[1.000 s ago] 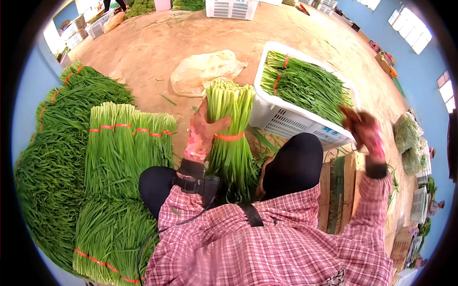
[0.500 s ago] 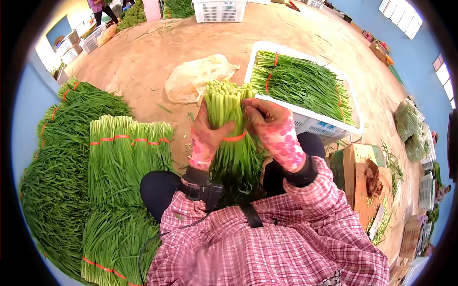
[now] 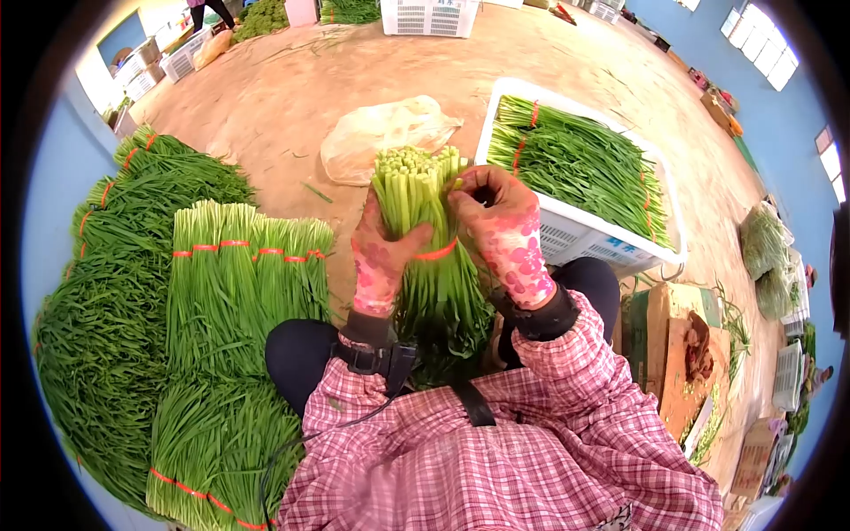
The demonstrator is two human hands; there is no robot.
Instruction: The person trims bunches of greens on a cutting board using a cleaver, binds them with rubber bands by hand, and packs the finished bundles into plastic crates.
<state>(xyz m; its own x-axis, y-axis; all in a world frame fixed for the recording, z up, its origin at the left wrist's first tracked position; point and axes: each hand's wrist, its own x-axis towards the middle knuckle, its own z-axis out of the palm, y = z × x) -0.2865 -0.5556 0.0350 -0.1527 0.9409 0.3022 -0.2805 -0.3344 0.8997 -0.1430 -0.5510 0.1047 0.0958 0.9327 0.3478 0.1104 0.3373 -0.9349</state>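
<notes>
My left hand point(image 3: 384, 252) is wrapped round the upper part of an upright bunch of green stalks point(image 3: 412, 190), cut ends up, leaves hanging between my knees. A red band point(image 3: 436, 252) circles the bunch at the level of my left thumb. At the bunch's right edge, near the cut ends, my right hand point(image 3: 505, 221) has thumb and forefinger pinched on a pale green piece of stalk point(image 3: 458, 184). Its other fingers are curled.
White crate point(image 3: 580, 232) with banded bunches, front right; banded bunches point(image 3: 248, 292) and a large leafy pile point(image 3: 97, 354) at left; plastic bag point(image 3: 381, 133) ahead. A wooden block point(image 3: 673, 354) with a knife point(image 3: 698, 427) stands at right. Another person's legs point(image 3: 212, 11) show far off.
My right hand came in from beside the crate to the top of the bunch and has stayed there, pinching. My left hand has kept its hold. The view has shifted slightly.
</notes>
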